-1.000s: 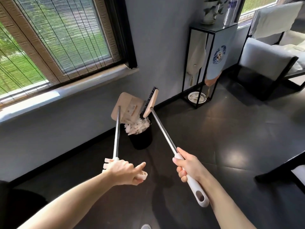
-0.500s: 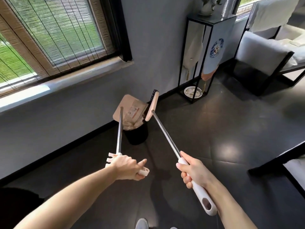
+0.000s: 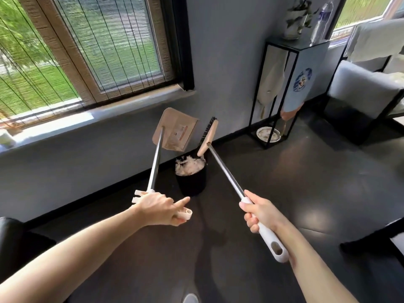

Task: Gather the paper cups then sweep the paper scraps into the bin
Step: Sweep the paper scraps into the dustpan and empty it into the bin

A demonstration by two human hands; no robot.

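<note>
The left hand [image 3: 158, 207] grips the dustpan [image 3: 175, 129] handle, index finger pointing loose; the right hand [image 3: 261, 212] is wrapped around the broom [image 3: 208, 134] handle. Both tools are raised ahead of the hands, heads tilted over the black bin [image 3: 191, 182] (heaped with white scraps [image 3: 189, 166]), which stands on the floor beyond and between the hands.
</note>
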